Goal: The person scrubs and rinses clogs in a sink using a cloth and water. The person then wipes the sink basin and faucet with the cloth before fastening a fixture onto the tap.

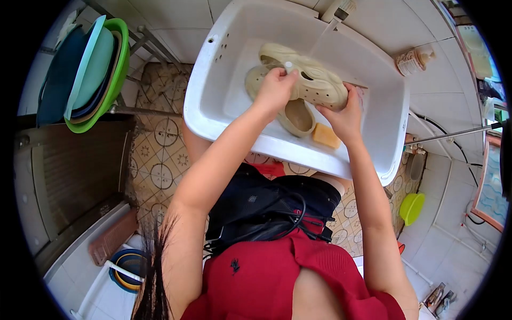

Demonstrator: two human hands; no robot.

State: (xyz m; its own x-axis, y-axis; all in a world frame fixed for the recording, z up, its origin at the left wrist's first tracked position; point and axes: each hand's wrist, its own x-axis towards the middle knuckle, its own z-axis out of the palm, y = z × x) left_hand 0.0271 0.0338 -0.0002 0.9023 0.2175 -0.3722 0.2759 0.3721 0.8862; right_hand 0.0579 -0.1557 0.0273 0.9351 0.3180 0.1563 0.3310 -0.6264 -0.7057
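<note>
A beige clog (320, 85) with holes in its upper is held over the white sink (224, 114). My right hand (345, 113) is wrapped round its toe end. The fingers of my left hand (278, 88) are closed at its strap side, beside a small white round piece (288, 66). Beneath it a second beige clog (298, 118) lies in the basin, partly hidden by my left hand and the held clog. A yellow-orange bar of soap (325, 136) lies beside that clog, below my right hand. A thin stream falls from the faucet (340, 9) behind the held clog.
On the sink's right back corner stands a pump bottle (413, 61). Several basins, one a green basin (125, 69), are stacked on a rack at left. A yellow-green basin (412, 208) is at lower right. A metal rod (453, 133) reaches in from the right.
</note>
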